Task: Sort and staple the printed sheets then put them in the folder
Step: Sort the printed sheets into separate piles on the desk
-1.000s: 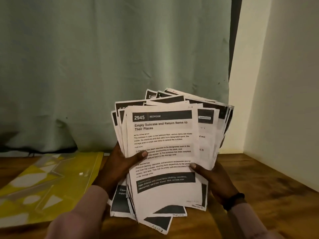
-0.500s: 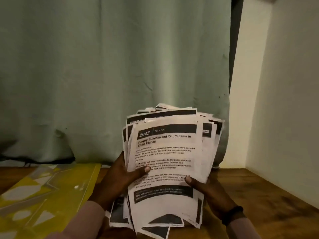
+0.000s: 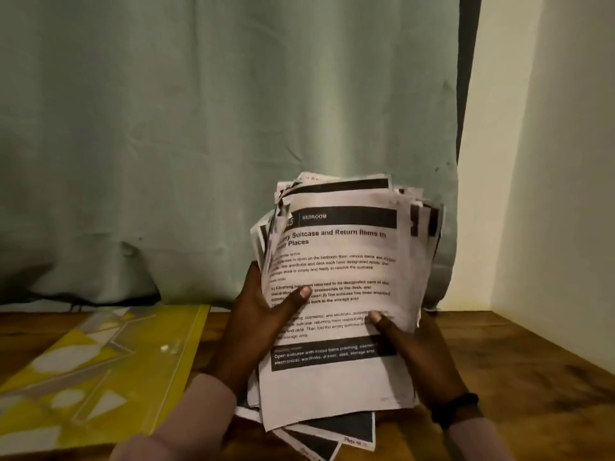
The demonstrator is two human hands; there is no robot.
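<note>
The bench (image 3: 499,367) holds a yellow folder (image 3: 100,367) at the near left, probably waiting for the pages. Right of it the sheets (image 3: 336,294) stand bunched and uneven. The left hand (image 3: 263,314) and right hand (image 3: 416,357) grip their sides, thumbs in front, likely to square them up.

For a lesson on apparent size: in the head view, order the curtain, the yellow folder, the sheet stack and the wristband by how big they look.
1. curtain
2. yellow folder and sheet stack: look alike, folder cropped, so unranked
3. wristband
</note>
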